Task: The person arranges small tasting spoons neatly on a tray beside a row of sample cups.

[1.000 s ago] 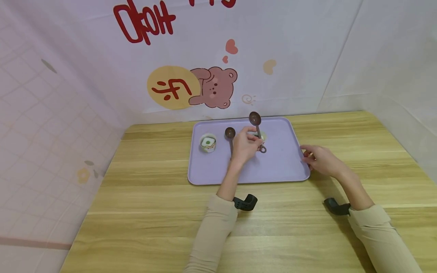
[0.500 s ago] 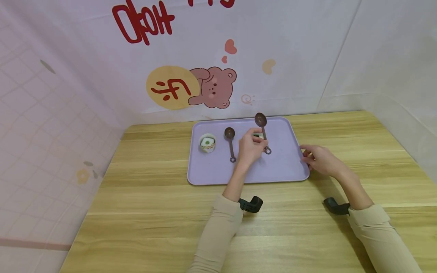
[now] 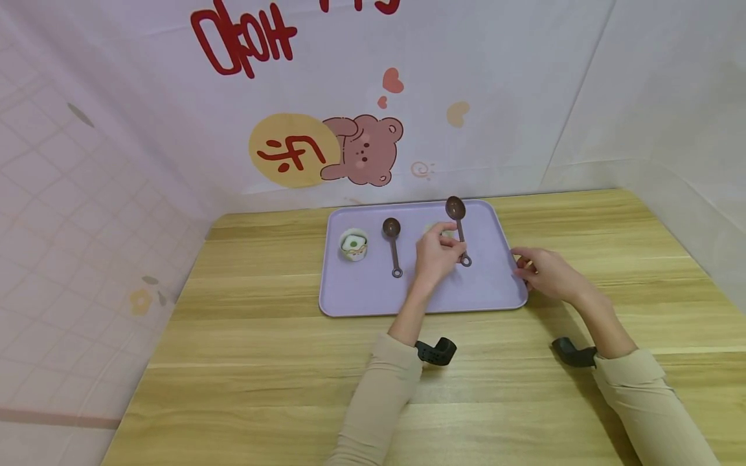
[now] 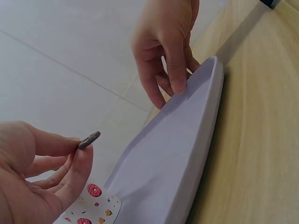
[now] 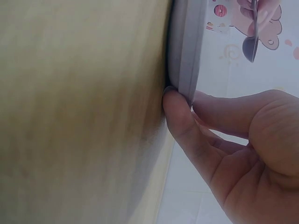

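A brown measuring spoon is pinched by its handle between the thumb and fingers of my left hand. Its bowl points toward the back wall, above the right half of a lilac tray. In the left wrist view only the handle's end ring shows past the fingertips. My right hand grips the tray's right rim, thumb on one side and fingers on the other. A second brown measuring spoon lies on the tray, left of my left hand. Behind that hand, a patterned white cup is mostly hidden in the head view.
On the tray's left side stands a small cup with something white and green in it. The tray rests on a wood-grain table, near a white cloth backdrop printed with a bear.
My left hand has moved right with the measuring spoon, uncovering the whole second spoon on the tray. My right hand has stayed at the rim.
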A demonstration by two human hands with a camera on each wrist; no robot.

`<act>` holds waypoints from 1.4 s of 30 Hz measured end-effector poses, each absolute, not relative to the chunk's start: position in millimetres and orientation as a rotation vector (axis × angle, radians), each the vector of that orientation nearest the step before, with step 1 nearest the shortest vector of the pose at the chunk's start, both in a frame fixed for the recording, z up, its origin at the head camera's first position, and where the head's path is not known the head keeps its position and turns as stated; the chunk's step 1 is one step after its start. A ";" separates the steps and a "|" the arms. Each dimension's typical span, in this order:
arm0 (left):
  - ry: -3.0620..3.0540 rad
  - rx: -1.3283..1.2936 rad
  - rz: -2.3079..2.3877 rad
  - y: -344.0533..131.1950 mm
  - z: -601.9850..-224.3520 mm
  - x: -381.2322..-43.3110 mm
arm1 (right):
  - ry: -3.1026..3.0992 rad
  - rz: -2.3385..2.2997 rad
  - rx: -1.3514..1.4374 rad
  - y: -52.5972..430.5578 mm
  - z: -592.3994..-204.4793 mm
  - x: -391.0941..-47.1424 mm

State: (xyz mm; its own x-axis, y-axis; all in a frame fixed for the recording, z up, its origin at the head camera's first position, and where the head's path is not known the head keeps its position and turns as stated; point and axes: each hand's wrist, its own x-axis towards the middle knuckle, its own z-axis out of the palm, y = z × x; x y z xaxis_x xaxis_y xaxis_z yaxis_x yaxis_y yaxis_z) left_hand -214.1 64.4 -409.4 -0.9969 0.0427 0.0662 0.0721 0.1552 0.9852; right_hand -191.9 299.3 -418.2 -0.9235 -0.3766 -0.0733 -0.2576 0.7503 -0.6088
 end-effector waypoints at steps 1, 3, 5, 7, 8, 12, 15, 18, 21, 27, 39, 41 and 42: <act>-2.368 -0.116 -2.031 65.3 -410.0 -214.2 | 2.757 -0.919 -0.507 299.5 -418.0 -192.0; -2.372 -0.116 -2.031 66.7 -411.1 -214.3 | 2.759 -0.921 -0.508 299.0 -418.1 -191.6; -2.375 -0.112 -2.027 68.0 -411.5 -214.0 | 2.761 -0.920 -0.505 299.0 -418.1 -191.5; -2.378 -0.107 -2.021 69.2 -412.0 -214.0 | 2.761 -0.919 -0.500 298.7 -418.3 -191.4; -2.377 -0.105 -2.020 70.0 -412.3 -214.1 | 2.761 -0.915 -0.498 298.7 -418.5 -191.4; -2.359 -0.103 -2.060 73.9 -414.1 -214.4 | 2.764 -0.903 -0.496 298.8 -418.8 -191.7; -2.360 -0.114 -2.074 76.3 -415.4 -214.3 | 2.768 -0.897 -0.500 299.2 -419.3 -191.4; -2.377 -0.123 -2.048 78.2 -416.5 -214.3 | 2.769 -0.894 -0.503 299.5 -419.7 -191.4; -2.407 -0.124 -2.006 80.0 -417.4 -214.5 | 2.769 -0.892 -0.504 299.8 -419.7 -191.6; -2.460 -0.107 -1.954 84.4 -418.9 -214.9 | 2.770 -0.891 -0.510 299.9 -419.2 -191.6; -2.489 -0.155 -1.864 96.1 -424.5 -217.8 | 2.776 -0.914 -0.528 298.9 -418.9 -191.7; -2.498 -0.162 -1.843 97.6 -425.5 -218.2 | 2.779 -0.916 -0.532 299.1 -419.2 -191.3; -2.504 -0.164 -1.834 98.4 -425.8 -218.4 | 2.782 -0.916 -0.534 299.2 -419.3 -191.1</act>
